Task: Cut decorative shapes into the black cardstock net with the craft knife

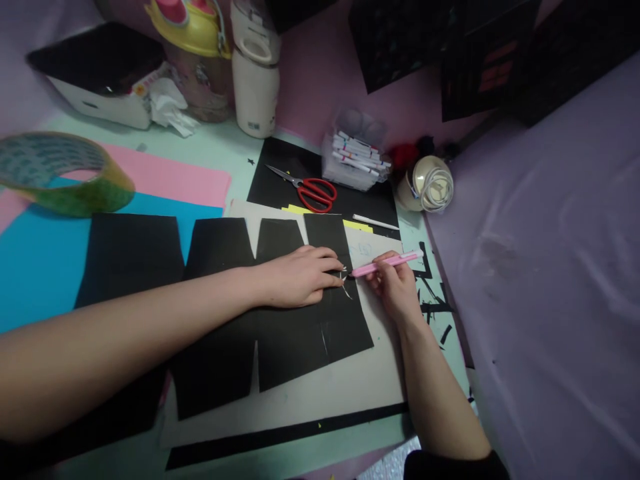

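My left hand (303, 277) lies flat on a black paper sheet (290, 333) with notched edges, fingers stretched to the right. Beside its fingertips, thin white lines mark the sheet. In my right hand (397, 287) is a slim pink pen-shaped craft knife (385, 264), gripped like a pencil. Its dark tip points left and meets the black paper near those lines; whether it presses in, I cannot tell. Under the paper is a pale grey board (383, 367), and my right hand is over the board's right side.
Red-handled scissors (316, 195), a white pen (375, 221) and a box of markers (357, 157) are behind the board. A tape roll (100, 190) stands left on blue paper (40, 267). Black scraps (437, 307) lie right. A white bottle (257, 90) stands behind.
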`<state>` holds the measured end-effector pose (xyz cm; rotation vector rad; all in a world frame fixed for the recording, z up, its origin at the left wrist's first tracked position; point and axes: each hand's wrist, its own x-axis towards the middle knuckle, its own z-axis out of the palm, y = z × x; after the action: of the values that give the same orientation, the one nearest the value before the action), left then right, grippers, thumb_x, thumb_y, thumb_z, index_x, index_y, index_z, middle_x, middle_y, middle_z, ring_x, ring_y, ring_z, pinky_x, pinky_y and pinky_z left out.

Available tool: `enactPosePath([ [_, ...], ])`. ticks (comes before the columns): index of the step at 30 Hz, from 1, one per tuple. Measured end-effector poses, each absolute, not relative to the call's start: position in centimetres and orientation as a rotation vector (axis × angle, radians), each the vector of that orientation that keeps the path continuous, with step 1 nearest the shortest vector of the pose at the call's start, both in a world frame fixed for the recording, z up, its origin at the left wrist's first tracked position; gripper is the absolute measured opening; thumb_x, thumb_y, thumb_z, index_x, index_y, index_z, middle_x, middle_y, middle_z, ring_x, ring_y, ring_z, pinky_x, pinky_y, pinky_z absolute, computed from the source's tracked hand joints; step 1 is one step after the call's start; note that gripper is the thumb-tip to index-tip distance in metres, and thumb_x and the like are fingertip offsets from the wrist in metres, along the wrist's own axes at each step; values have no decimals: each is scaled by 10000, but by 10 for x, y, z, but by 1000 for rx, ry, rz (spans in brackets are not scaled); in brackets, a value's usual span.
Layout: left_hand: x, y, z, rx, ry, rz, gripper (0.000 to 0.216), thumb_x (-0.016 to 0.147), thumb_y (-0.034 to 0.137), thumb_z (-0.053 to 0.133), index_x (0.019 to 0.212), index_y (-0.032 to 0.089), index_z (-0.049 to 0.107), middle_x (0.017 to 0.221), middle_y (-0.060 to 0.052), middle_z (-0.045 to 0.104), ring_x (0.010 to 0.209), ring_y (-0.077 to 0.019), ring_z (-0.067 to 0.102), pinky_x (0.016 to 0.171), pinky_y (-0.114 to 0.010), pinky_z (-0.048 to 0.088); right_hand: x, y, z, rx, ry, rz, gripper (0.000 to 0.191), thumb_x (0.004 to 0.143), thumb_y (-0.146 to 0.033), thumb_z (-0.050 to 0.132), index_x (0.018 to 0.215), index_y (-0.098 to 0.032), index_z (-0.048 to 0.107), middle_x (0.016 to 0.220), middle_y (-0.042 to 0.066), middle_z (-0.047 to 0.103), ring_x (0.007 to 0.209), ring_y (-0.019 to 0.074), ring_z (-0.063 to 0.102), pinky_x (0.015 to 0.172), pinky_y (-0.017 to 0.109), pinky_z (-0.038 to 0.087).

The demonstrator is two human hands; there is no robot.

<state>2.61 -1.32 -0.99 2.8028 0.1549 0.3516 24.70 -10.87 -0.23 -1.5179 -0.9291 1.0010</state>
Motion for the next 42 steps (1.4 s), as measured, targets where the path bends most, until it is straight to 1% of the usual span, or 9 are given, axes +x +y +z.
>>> enactPosePath([
  [2, 26, -13, -10, 2801, 153, 346, 377, 888, 182, 516, 1249, 219, 619, 1354, -69, 557, 1277, -280, 424, 976, -422, 380, 247, -109, -1, -1525, -935, 1010, 83, 850, -278, 565, 804, -215, 539, 568, -41, 594, 437, 83, 447, 405, 187, 292],
  [10, 26, -13, -11, 2792, 143, 378, 371, 890, 176, 515, 1242, 209, 627, 1343, -72, 563, 1275, -285, 428, 989, -426, 372, 245, -110, 1, -1602, -996, 968, 99, 852, -285, 572, 801, -204, 550, 579, -29, 613, 475, 87, 494, 434, 186, 334],
  [16, 26, -13, -11, 2787, 144, 377, 373, 880, 171, 517, 1230, 225, 632, 1337, -71, 568, 1270, -277, 433, 984, -412, 371, 246, -109, -1, -1525, -918, 999, 113, 829, -303, 585, 792, -217, 522, 555, -43, 593, 421, 82, 442, 398, 186, 295],
  [21, 25, -13, -10, 2800, 148, 359, 375, 887, 181, 508, 1240, 225, 627, 1351, -71, 560, 1275, -275, 423, 982, -410, 371, 246, -110, 0, -1595, -972, 966, 137, 836, -329, 593, 795, -210, 539, 576, -33, 602, 451, 85, 478, 414, 187, 316],
  [25, 25, -13, -10, 2798, 154, 344, 374, 890, 182, 507, 1242, 225, 624, 1355, -71, 557, 1278, -277, 420, 991, -411, 364, 245, -109, -1, -1561, -938, 962, 134, 838, -323, 586, 788, -217, 520, 559, -45, 592, 430, 80, 455, 408, 185, 305],
  [29, 25, -13, -10, 2791, 155, 347, 368, 890, 184, 513, 1236, 235, 625, 1350, -65, 560, 1282, -273, 418, 992, -403, 361, 245, -109, -1, -1587, -969, 945, 134, 837, -321, 595, 792, -212, 532, 564, -39, 600, 448, 82, 475, 420, 185, 319],
  [36, 27, -13, -10, 2798, 151, 354, 368, 891, 186, 512, 1238, 219, 629, 1342, -70, 564, 1275, -280, 423, 984, -416, 369, 245, -110, 0, -1592, -976, 950, 153, 840, -340, 605, 798, -212, 533, 575, -38, 604, 474, 91, 508, 446, 191, 358],
  [42, 26, -12, -9, 2794, 149, 357, 368, 891, 181, 505, 1234, 220, 632, 1344, -75, 563, 1273, -276, 426, 975, -409, 373, 245, -110, -1, -1587, -999, 935, 156, 845, -344, 603, 791, -219, 528, 581, -43, 597, 468, 88, 497, 453, 197, 367],
])
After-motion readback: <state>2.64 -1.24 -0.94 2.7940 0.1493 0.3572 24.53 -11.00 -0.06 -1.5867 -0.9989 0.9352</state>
